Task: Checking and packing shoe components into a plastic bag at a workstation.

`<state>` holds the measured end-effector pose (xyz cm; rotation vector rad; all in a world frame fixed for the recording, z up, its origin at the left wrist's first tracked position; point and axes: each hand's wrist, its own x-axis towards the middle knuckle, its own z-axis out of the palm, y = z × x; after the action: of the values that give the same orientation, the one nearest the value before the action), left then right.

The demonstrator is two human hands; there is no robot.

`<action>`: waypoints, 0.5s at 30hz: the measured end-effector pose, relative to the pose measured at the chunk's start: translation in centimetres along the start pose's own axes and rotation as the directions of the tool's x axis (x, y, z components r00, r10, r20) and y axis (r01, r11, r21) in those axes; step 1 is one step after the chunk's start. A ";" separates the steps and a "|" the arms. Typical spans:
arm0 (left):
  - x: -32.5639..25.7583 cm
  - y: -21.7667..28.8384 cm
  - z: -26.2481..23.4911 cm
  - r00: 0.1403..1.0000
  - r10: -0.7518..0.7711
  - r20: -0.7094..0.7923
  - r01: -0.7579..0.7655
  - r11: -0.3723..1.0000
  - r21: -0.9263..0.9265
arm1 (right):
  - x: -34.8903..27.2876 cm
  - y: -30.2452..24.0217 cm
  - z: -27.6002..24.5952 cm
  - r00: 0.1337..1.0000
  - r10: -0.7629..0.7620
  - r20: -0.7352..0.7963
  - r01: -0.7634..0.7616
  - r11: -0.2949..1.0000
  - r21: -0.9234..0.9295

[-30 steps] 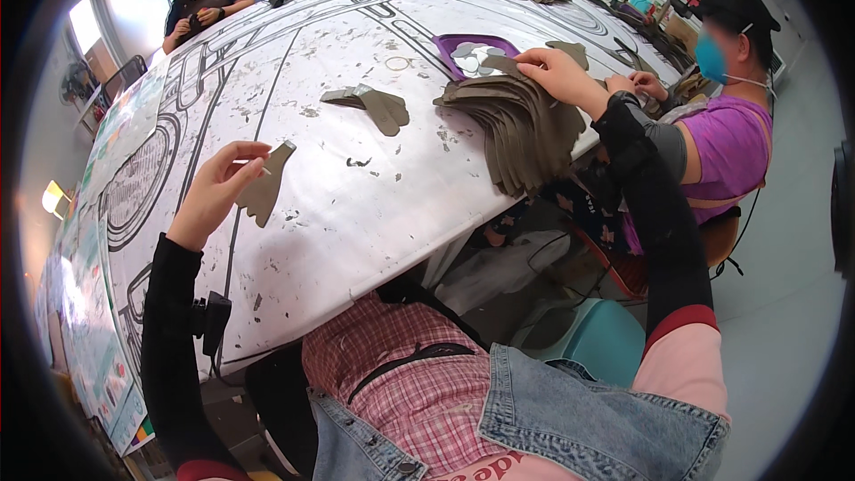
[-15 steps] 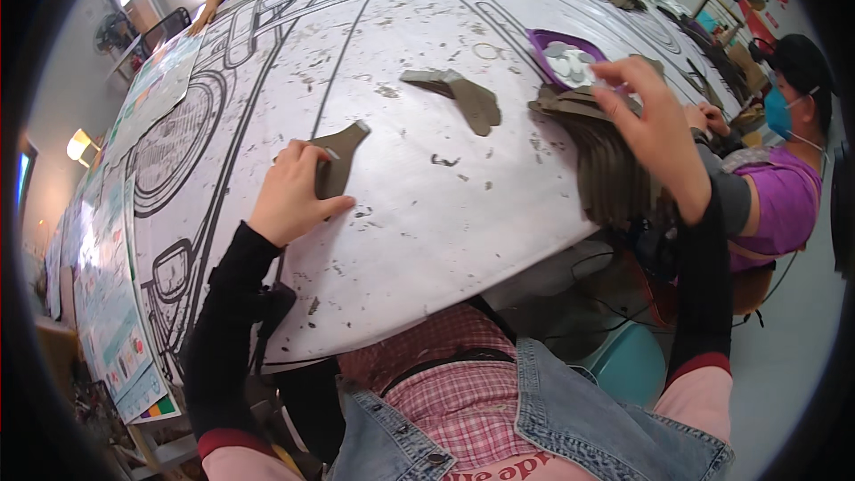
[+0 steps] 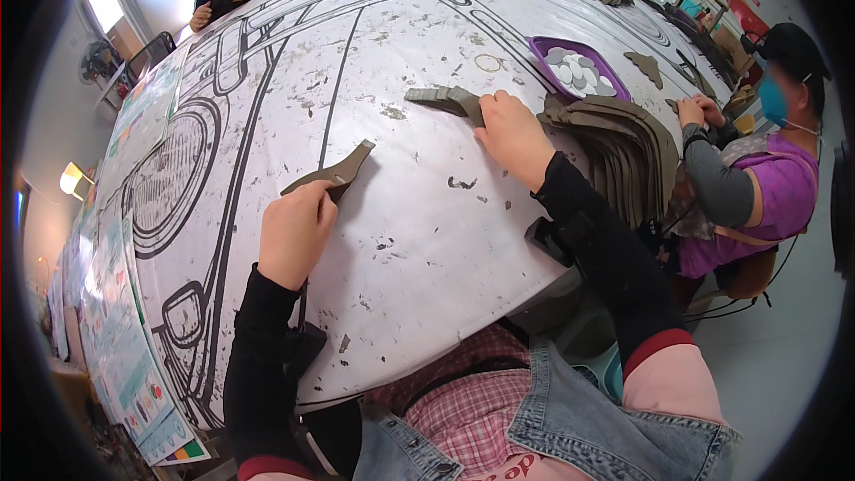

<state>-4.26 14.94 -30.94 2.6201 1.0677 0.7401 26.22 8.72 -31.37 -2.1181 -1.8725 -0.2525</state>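
Well left of the purple tray point(image 3: 538, 53), the left hand point(image 3: 298, 224) pinches a brown piece point(image 3: 353, 167) (probably light and bendy, best held by its broad part). Nearer that tray, the right hand point(image 3: 518, 140) touches a pile point(image 3: 438, 97), grip unclear.

A broad white table point(image 3: 427, 276) bearing black line drawings is supporting several items. A thick, fanned stack of flat, dark-brown pieces point(image 3: 634, 138) is lying near the right-hand edge, with a shallow, rounded purple tray point(image 3: 607, 59) sitting just beyond. A smaller brown stack point(image 3: 434, 97) is resting to the left. Colourful printed sheets point(image 3: 147, 374) are lining the left side; small dark scraps point(image 3: 344, 343) are lying scattered.
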 end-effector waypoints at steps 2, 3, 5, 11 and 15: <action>0.2 0.0 -0.3 0.999 -0.035 0.026 0.035 0.999 -0.002 | 0.2 1.0 0.6 1.000 0.029 0.011 -0.029 1.000 -0.006; 0.3 0.1 -0.5 0.996 -0.077 0.053 0.076 0.997 0.008 | 0.3 1.3 0.9 1.000 -0.001 -0.013 0.002 0.999 0.046; 0.1 0.2 -0.6 0.994 -0.082 0.072 0.080 0.996 0.029 | 0.3 1.4 1.2 0.999 -0.030 -0.034 0.033 0.995 0.093; 0.0 -0.4 0.3 0.998 0.037 -0.044 -0.036 0.999 0.020 | 0.4 1.7 0.8 0.984 0.159 0.083 -0.179 0.890 0.419; 0.0 0.1 -0.2 1.000 -0.025 0.018 0.024 0.999 0.041 | 0.4 1.8 1.3 0.986 0.168 0.004 -0.152 0.883 0.445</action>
<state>-4.26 14.90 -30.75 2.6373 1.1192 0.6949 28.01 9.35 -32.71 -1.9153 -1.5384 0.1641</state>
